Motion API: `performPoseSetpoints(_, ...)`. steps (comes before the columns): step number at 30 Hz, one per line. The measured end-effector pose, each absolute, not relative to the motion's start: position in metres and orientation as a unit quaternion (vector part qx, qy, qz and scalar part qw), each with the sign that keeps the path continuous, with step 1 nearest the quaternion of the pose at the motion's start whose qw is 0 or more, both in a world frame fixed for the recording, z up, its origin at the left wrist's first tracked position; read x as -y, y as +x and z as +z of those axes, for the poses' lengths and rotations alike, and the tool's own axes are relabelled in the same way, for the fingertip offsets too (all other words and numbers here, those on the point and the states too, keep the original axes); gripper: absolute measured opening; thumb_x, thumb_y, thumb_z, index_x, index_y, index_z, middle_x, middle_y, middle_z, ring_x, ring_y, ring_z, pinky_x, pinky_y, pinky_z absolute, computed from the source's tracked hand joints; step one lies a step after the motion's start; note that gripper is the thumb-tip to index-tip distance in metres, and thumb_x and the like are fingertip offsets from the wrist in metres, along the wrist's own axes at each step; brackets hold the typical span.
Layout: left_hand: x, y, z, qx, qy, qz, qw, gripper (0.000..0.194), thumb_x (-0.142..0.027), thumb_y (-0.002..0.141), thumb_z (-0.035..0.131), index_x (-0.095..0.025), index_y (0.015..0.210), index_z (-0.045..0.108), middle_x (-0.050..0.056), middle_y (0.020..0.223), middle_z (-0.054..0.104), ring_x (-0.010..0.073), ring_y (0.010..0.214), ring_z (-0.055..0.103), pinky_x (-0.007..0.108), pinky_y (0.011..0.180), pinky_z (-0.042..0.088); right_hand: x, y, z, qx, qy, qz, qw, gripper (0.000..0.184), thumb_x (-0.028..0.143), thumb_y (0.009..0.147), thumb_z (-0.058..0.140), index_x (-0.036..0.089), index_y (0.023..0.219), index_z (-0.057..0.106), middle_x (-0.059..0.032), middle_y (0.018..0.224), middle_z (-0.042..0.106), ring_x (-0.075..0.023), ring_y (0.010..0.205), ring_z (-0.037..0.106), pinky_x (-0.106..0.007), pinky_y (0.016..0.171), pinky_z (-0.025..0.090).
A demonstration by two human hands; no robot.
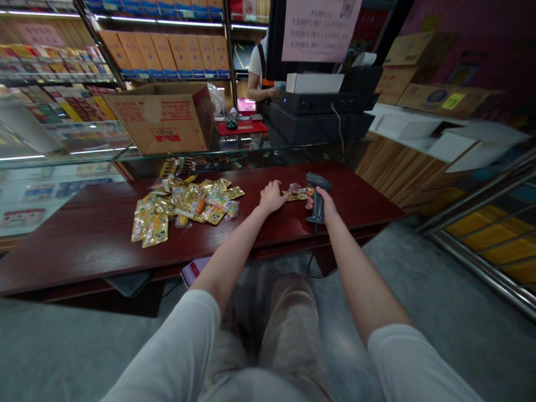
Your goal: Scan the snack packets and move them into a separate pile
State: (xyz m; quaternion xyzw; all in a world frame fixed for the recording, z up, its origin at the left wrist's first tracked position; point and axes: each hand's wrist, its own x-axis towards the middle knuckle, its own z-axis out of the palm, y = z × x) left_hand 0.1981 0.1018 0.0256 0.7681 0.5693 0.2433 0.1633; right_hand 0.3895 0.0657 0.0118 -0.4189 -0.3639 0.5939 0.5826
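Note:
My right hand [327, 205] is wrapped round the grip of a dark grey handheld barcode scanner [319, 182], held over the right part of the dark red table. Beneath and left of its head lie a few small snack packets [296, 194], gold and clear, partly covered by the scanner. My left hand [273, 196] rests just left of them with fingers apart; its thumb reaches the gold packet's edge, and I cannot tell whether it presses on it. Farther left, a loose pile of gold-wrapped snack packets [184, 201] spreads over the table.
A cardboard box [163, 120] stands on the glass counter behind the red table [92, 223]. Cash register equipment [322, 117] is at the back right, with a person [259, 70] behind it. A phone [195, 271] lies below the table's front edge. Cartons [452, 100] are stacked right.

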Motion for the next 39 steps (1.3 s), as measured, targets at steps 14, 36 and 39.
performPoseSetpoints(14,-0.11,0.22,0.008,-0.535,0.807,0.209,0.139,0.038,-0.039,0.1,0.058,-0.014,0.129,0.06,0.018,0.13,0.068,0.03,0.123,0.062,0.042,0.107,0.043,-0.069,0.392,0.013,0.342,-0.428,0.592,0.591,0.041,0.06,0.091,0.063,0.022,0.077,0.056,0.0045,0.049,0.047,-0.0092,0.041,0.043,-0.021,0.044,0.045)
performPoseSetpoints(36,-0.076,0.045,0.019,-0.468,0.546,0.586,0.373,0.014,-0.023,0.098,0.055,-0.023,0.089,0.045,-0.009,0.053,0.052,0.0113,0.047,0.054,0.019,0.052,0.038,-0.069,0.396,0.012,0.347,-0.419,0.606,0.58,0.035,0.052,0.084,0.069,0.021,0.079,0.056,0.0033,0.049,0.05,-0.0098,0.042,0.045,-0.022,0.044,0.045)
performPoseSetpoints(39,-0.067,0.009,0.022,-0.5,0.495,0.621,0.347,0.014,-0.023,0.1,0.05,-0.024,0.089,0.042,-0.011,0.049,0.045,0.0114,0.04,0.046,0.021,0.048,0.033,-0.065,0.386,0.015,0.37,-0.424,0.606,0.562,0.036,0.052,0.08,0.074,0.022,0.081,0.056,0.0046,0.05,0.05,-0.0101,0.042,0.046,-0.022,0.043,0.043)
